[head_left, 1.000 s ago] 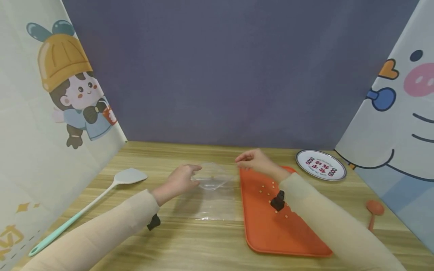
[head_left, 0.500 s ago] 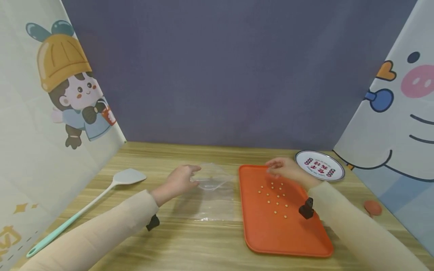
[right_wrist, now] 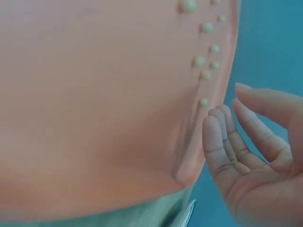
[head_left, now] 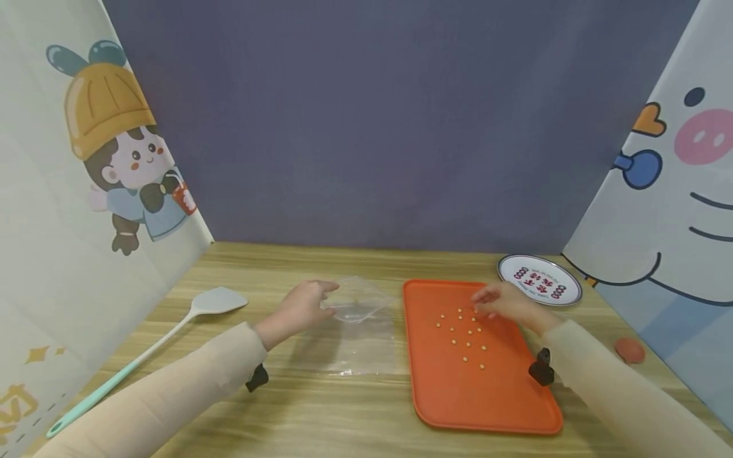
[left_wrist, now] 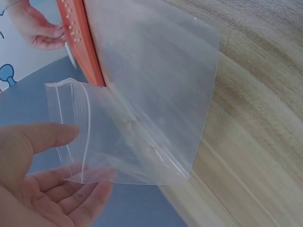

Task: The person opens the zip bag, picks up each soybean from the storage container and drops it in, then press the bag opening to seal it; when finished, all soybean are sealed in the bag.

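Observation:
At the middle of the table lies a clear zip-lock bag [head_left: 357, 340], its mouth lifted and gaping. My left hand [head_left: 303, 305] holds it by the mouth; in the left wrist view the thumb lies on one side near the zip strip and the fingers on the other. Small round pale-yellow beans [head_left: 469, 344], like soybeans, are scattered over an orange tray [head_left: 446, 397] to the right. Over the tray's far right part hovers my right hand [head_left: 506, 305], fingers loosely bent, thumb apart from them. In the right wrist view no bean shows between its fingers.
A white-headed spatula [head_left: 214, 300] with a mint handle lies at the left. Beyond the tray's far right corner rests a white plate [head_left: 541, 280] with red lettering. An orange-red spoon [head_left: 630, 350] lies at the right, partly hidden by the sleeve. Printed panels enclose the table.
My right hand has moved right and slightly nearer, from beside the bag's mouth to above the tray's far right part, uncovering the beans. The left hand has stayed at the bag.

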### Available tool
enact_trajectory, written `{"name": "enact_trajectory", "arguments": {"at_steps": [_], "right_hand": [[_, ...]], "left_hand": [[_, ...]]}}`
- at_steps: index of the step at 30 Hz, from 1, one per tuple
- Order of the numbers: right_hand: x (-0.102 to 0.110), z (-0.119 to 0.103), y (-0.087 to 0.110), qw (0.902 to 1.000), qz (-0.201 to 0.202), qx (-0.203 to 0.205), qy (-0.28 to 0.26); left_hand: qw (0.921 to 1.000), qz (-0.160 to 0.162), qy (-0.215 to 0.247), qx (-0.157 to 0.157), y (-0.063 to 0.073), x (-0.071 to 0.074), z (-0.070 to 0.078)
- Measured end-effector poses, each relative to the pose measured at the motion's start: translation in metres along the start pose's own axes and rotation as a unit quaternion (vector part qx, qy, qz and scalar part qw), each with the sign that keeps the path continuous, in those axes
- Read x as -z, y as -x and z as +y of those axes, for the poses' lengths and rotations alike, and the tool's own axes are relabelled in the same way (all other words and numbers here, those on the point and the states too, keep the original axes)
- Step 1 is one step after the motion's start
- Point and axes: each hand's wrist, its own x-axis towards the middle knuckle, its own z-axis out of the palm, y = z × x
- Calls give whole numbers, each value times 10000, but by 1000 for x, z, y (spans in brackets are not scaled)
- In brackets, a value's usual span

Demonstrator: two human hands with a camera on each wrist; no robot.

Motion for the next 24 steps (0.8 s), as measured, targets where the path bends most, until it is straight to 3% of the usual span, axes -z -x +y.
{"name": "enact_trajectory", "arguments": {"at_steps": [9, 24], "right_hand": [[2, 20, 1, 9998, -41, -198, -85], [-2, 16, -7, 9992, -27, -313, 228]], "left_hand": [[10000, -3, -21, -15, 0, -1, 1], [10000, -12, 46, 7, 1, -2, 0]]}}
